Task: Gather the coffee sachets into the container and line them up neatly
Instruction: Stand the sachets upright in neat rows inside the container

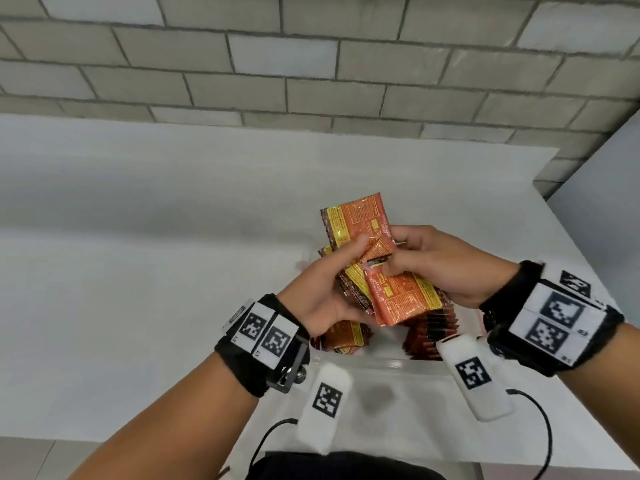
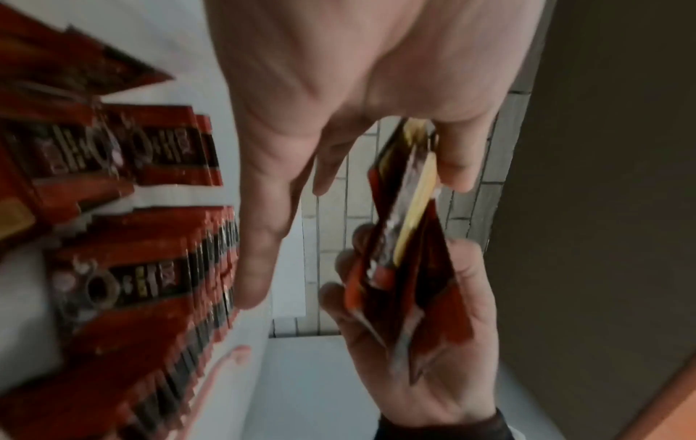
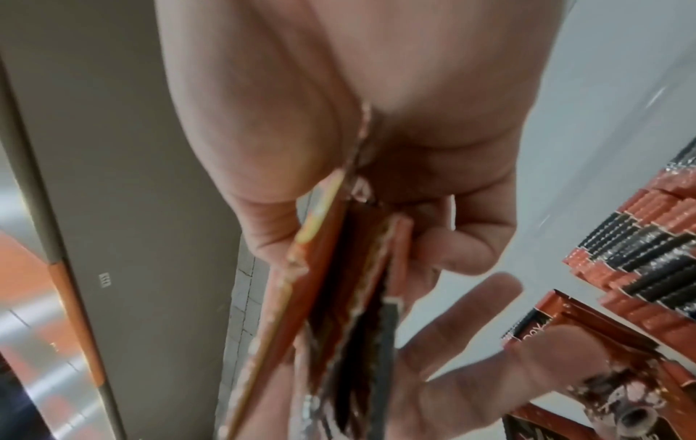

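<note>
Both hands hold a fanned bundle of orange and red coffee sachets (image 1: 398,296) above a clear plastic container (image 1: 381,362). My left hand (image 1: 329,282) has its thumb pressed on the front of the bundle, with its fingers fairly straight behind. My right hand (image 1: 426,265) grips the bundle from the right, fingers curled round it. In the left wrist view the sachets (image 2: 406,253) sit between my left thumb (image 2: 455,160) and the right hand (image 2: 433,357). The right wrist view shows the bundle (image 3: 339,268) edge-on. Rows of sachets (image 1: 433,327) stand inside the container.
The container stands on a white table (image 1: 138,271) against a grey brick wall (image 1: 311,64). More sachets (image 1: 346,336) lie in the container's left part. Standing rows show in the wrist views (image 2: 150,268) (image 3: 640,253). Cables trail near the front table edge.
</note>
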### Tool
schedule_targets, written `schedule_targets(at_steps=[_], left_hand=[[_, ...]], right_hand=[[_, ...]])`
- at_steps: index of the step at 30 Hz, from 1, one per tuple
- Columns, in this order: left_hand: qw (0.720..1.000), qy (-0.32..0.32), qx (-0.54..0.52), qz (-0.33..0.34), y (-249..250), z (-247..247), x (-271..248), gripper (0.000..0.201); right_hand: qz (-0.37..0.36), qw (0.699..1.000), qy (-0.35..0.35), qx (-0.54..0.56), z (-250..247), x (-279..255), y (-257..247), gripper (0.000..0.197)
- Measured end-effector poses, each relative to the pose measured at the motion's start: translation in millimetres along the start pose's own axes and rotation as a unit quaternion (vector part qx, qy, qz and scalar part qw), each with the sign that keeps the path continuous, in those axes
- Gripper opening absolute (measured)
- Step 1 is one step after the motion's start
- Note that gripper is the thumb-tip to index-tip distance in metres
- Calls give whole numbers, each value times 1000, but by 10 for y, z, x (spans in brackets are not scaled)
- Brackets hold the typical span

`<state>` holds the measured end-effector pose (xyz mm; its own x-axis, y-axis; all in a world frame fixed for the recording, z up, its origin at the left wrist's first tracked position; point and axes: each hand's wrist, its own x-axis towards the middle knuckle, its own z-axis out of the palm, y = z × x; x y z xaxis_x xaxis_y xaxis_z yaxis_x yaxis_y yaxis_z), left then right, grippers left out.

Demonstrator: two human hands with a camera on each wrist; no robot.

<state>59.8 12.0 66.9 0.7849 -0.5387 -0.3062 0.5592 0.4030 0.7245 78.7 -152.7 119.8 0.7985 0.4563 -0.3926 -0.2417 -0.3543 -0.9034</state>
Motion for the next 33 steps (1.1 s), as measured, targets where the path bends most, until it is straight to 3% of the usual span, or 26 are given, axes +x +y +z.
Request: schedule_targets(at_steps=[8,14,21,27,30,33], left_hand=[[998,-14,-61,-26,-80,102,63,43],[997,-25,-68,2,-156,15,136,35],[995,-49,-85,12,-236,-42,141,38],[996,-23,-81,12,-250,-70,174,40],[997,-11,-76,14,-266,-73,182,37],[997,-17,-77,24,-261,-90,195,35]], right_hand=[[-31,997,6,-76,-31,-3,29,30],[-83,965,95,-231,62,4,117,30],[-67,958,86,-265,88,84,198,30],[-40,985,40,-165,50,77,247,22],[-29,986,59,-152,6,75,305,31],[-24,983,115,-143,-29,62,362,59]])
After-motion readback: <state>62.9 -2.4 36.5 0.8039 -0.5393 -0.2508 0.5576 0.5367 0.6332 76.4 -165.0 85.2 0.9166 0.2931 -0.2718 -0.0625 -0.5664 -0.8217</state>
